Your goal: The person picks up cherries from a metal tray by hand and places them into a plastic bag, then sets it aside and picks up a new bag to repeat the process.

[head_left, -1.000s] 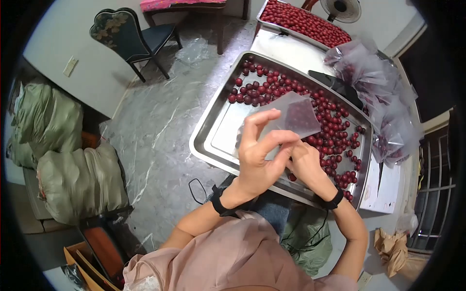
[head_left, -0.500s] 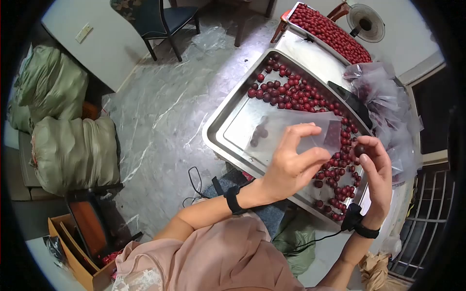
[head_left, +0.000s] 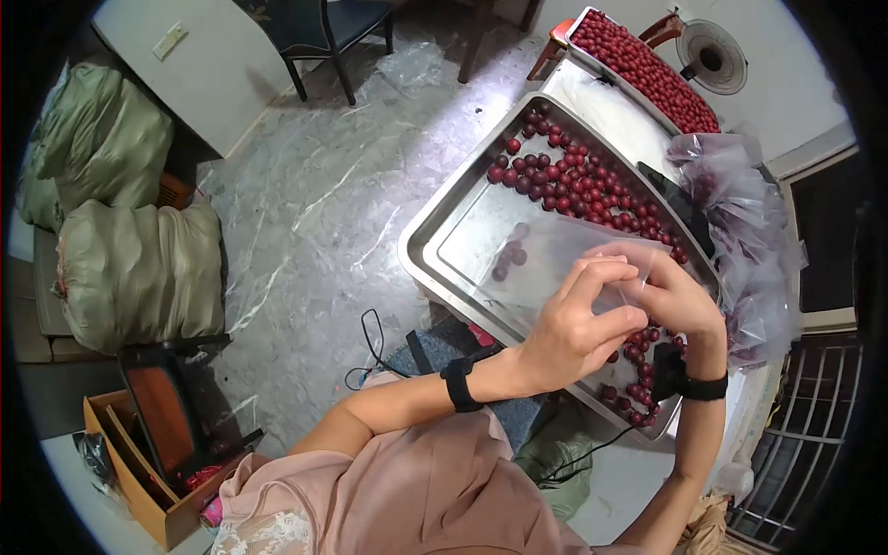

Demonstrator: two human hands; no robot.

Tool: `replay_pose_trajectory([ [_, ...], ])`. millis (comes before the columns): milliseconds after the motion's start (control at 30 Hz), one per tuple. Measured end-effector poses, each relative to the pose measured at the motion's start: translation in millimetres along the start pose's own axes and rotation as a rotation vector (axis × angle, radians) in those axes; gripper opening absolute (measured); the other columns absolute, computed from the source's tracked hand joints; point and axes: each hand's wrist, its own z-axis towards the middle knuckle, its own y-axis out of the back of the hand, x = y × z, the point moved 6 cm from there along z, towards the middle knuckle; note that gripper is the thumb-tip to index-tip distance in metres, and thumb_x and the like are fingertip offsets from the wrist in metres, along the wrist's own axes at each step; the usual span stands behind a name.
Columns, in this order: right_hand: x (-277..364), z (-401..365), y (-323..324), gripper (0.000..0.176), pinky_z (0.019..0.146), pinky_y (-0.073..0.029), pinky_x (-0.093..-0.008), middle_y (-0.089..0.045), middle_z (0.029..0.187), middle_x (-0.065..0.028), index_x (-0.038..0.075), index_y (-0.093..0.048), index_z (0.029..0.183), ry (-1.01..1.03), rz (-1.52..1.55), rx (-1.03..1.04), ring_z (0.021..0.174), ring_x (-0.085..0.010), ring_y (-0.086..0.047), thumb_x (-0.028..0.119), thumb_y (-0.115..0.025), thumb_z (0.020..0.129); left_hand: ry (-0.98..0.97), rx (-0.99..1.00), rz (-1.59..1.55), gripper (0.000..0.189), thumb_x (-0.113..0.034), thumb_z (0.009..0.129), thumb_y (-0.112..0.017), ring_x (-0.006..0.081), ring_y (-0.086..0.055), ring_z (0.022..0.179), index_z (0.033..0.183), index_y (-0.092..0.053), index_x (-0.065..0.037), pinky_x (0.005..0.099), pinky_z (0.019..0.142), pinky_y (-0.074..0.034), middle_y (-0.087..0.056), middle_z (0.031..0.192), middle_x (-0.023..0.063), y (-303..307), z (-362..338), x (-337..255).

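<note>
No lettering, label, brand name or number can be read anywhere in this view, whether on the clear plastic bag, the steel tray, the stuffed green sacks or the cardboard box on the floor.

Right hand: half a second ago it was held apart at the right of the frame, pinching one dark red round fruit. It has now moved in to the mouth of the clear plastic bag, beside the left hand.
Pinched fruit: no longer in sight.
</note>
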Motion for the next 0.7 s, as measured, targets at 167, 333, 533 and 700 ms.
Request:
replay_pose_trajectory([
  [167, -9.5, 32.1, -16.7, 0.044, 0.099, -0.047, -0.0324, -0.065, 0.12, -0.0122, -0.002, -0.059, 0.127, -0.106, 0.063, 0.189, 0.113, -0.0197, -0.06, 0.003, -0.061, 0.084, -0.002, 0.002, -0.007, 0.031, 0.004, 0.063, -0.079, 0.0377, -0.056, 0.116, 0.09, -0.073, -0.01, 0.045, 0.096, -0.048, -0.054, 0.124, 0.0154, 3.3, 0.7, -0.3],
  [333, -35.7, 58.3, -29.8, 0.066, 0.107, -0.043, -0.0381, -0.056, 0.138, -0.0161, 0.001, -0.052, 0.139, 0.278, -0.044, 0.376, 0.127, -0.023, -0.054, 0.007, -0.067, 0.075, 0.033, 0.013, 0.05, 0.033, 0.006, 0.063, -0.079, 0.0354, -0.057, 0.116, 0.091, -0.075, -0.012, 0.0427, 0.095, -0.049, -0.054, 0.123, 0.0154, 8.6, 2.2, 3.1],
  [533, -49.0, 60.4, -28.3, 0.056, 0.1, -0.047, -0.0343, -0.061, 0.131, -0.0153, 0.001, -0.054, 0.137, 0.004, -0.293, 0.296, 0.12, -0.0199, -0.057, 0.007, -0.063, 0.082, 0.056, 0.025, 0.036, 0.027, 0.005, 0.072, -0.08, 0.0314, -0.057, 0.118, 0.092, -0.075, -0.012, 0.0433, 0.099, -0.049, -0.052, 0.124, 0.0144, 10.6, 2.5, 10.2],
  [700, 9.0, 8.3, -1.0, 0.03, 0.082, -0.051, -0.0337, -0.068, 0.106, -0.0155, -0.002, -0.063, 0.117, -0.082, -0.011, -0.035, 0.097, -0.0197, -0.065, 0.01, -0.054, 0.091, 0.088, -0.012, 0.059, 0.023, 0.003, 0.075, -0.08, 0.0285, -0.057, 0.118, 0.093, -0.075, -0.011, 0.0426, 0.101, -0.048, -0.053, 0.124, 0.0136, 16.4, 8.9, 10.5],
])
